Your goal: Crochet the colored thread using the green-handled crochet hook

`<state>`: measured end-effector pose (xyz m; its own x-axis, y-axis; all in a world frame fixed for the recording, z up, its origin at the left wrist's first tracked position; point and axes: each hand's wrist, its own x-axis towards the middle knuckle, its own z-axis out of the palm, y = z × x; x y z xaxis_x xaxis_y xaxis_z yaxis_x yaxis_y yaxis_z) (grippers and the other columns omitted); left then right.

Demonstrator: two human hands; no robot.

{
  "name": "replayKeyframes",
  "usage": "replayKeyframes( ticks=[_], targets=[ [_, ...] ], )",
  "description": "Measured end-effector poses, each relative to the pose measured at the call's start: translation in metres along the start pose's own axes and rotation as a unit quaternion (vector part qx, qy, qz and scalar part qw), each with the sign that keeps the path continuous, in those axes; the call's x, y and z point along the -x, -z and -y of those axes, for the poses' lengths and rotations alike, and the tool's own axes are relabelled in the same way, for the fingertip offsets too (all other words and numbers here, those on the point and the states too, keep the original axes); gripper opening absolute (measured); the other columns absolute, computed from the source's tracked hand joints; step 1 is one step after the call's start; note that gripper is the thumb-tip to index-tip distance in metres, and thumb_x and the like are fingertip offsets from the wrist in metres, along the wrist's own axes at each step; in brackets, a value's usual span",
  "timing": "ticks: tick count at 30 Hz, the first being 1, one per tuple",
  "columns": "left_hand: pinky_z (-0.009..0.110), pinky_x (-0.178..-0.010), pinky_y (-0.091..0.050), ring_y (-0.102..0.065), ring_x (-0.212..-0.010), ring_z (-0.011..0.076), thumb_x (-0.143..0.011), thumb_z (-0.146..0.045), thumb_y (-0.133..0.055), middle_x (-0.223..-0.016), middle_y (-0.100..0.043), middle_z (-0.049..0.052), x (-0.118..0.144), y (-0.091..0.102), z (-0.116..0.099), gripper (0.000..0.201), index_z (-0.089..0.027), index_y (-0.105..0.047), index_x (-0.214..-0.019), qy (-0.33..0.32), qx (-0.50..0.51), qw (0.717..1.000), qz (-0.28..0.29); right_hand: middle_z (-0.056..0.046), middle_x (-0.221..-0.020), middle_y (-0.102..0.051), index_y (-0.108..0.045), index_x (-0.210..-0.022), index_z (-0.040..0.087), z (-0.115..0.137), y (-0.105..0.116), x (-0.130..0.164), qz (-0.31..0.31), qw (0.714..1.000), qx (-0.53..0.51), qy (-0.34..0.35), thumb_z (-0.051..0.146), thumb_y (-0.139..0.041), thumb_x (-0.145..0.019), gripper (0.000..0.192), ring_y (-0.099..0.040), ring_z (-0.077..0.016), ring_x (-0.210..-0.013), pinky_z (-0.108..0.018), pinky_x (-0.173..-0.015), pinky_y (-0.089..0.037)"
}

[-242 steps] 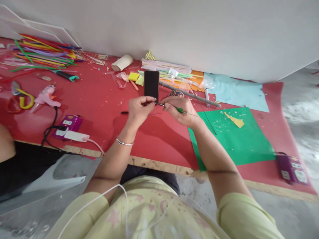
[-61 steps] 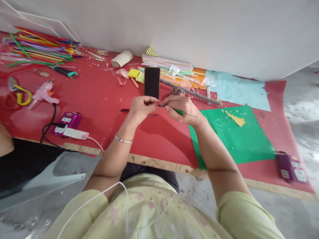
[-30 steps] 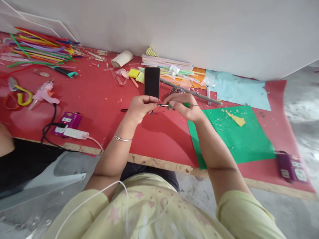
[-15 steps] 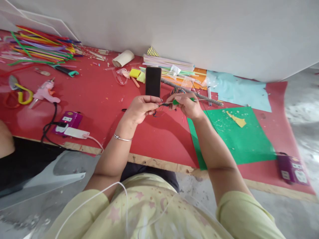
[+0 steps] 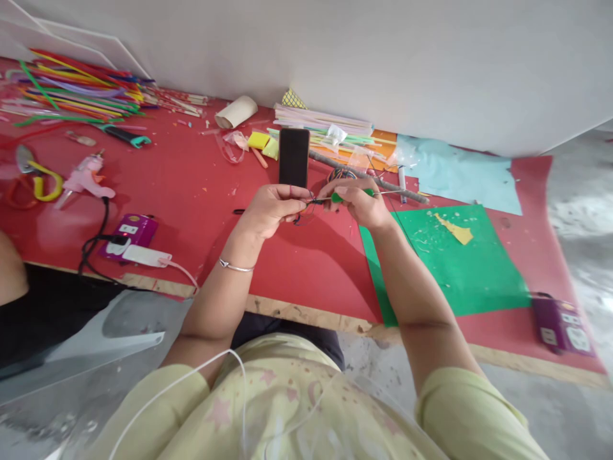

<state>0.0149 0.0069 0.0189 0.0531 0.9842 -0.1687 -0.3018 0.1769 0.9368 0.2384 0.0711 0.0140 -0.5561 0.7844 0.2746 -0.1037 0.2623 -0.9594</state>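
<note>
My left hand [image 5: 272, 209] is closed in a pinch on a small piece of dark yarn [image 5: 315, 202], with loose strands hanging below the fingertips. In my right hand [image 5: 361, 203] is a crochet hook with a green grip [image 5: 338, 197]. Its thin metal shaft points left towards the yarn, and its other end sticks out to the right. The hook's tip is too small to make out. Just behind my right hand lies a multicoloured ball of yarn [image 5: 341, 174], partly covered by the hand. A dark strand runs down by my right forearm.
A phone [image 5: 294, 156] stands behind my hands, beside a long stick [image 5: 368, 174]. Green sheet [image 5: 460, 268] lies right. Leftwards are a pink glue gun [image 5: 89, 177], scissors [image 5: 41, 179], a purple power strip [image 5: 136, 231] and colourful pipe cleaners [image 5: 86, 89]. Another person's arm shows far left.
Both hands keep almost the same place and grip. The yarn strands and the hook between them have shifted very slightly.
</note>
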Motion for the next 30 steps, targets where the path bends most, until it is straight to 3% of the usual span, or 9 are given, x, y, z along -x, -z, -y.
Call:
replayKeyframes(
  ticks=[3, 12, 17, 23, 30],
  targets=[
    [0.023, -0.049, -0.032, -0.052, -0.053, 0.0067, -0.059, -0.014, -0.086, -0.07, -0.074, 0.006, -0.0005, 0.0016, 0.0011, 0.026, -0.014, -0.087, -0.085, 0.002, -0.004, 1.0, 0.005, -0.004, -0.078, -0.079, -0.085, -0.086, 0.019, -0.0009, 0.0026, -0.0003, 0.015, 1.0, 0.008, 0.014, 0.053, -0.071, -0.095, 0.038, -0.071, -0.0181, -0.07, -0.031, -0.066, -0.057],
    [0.025, -0.048, -0.032, -0.051, -0.053, 0.0079, -0.06, -0.015, -0.085, -0.07, -0.074, 0.007, 0.0008, -0.0002, -0.0011, 0.022, -0.015, -0.086, -0.082, 0.014, -0.016, 1.0, -0.002, -0.006, -0.095, -0.083, -0.079, -0.069, 0.021, 0.0012, 0.0057, 0.0001, 0.032, 0.999, 0.017, 0.018, 0.044, -0.069, -0.094, 0.035, -0.074, -0.02, -0.076, -0.038, -0.077, -0.061],
    [0.025, -0.049, -0.032, -0.05, -0.052, 0.0076, -0.058, -0.014, -0.084, -0.067, -0.073, 0.007, 0.0008, -0.0004, -0.001, 0.022, -0.014, -0.085, -0.08, 0.018, -0.014, 1.0, -0.003, -0.005, -0.086, -0.082, -0.082, -0.076, 0.021, 0.0018, 0.0063, -0.0004, 0.043, 0.999, 0.015, 0.004, 0.044, -0.069, -0.092, 0.032, -0.074, -0.0206, -0.076, -0.036, -0.076, -0.061],
    [0.024, -0.047, -0.03, -0.051, -0.049, 0.0068, -0.058, -0.013, -0.084, -0.067, -0.074, 0.007, 0.0015, -0.0005, -0.0023, 0.02, -0.014, -0.084, -0.078, 0.02, -0.01, 1.0, 0.001, -0.004, -0.078, -0.081, -0.08, -0.07, 0.02, 0.001, 0.0072, 0.0002, 0.071, 0.997, 0.01, -0.006, 0.045, -0.068, -0.096, 0.038, -0.074, -0.0188, -0.073, -0.032, -0.069, -0.057],
    [0.024, -0.047, -0.029, -0.05, -0.048, 0.0068, -0.058, -0.011, -0.083, -0.064, -0.072, 0.006, 0.0021, -0.0008, -0.0049, 0.02, -0.013, -0.084, -0.078, 0.019, -0.016, 1.0, -0.009, -0.005, -0.074, -0.079, -0.078, -0.068, 0.02, 0.0004, 0.006, -0.0005, 0.053, 0.999, 0.013, 0.004, 0.045, -0.067, -0.096, 0.039, -0.074, -0.0193, -0.072, -0.032, -0.067, -0.058]
  ],
)
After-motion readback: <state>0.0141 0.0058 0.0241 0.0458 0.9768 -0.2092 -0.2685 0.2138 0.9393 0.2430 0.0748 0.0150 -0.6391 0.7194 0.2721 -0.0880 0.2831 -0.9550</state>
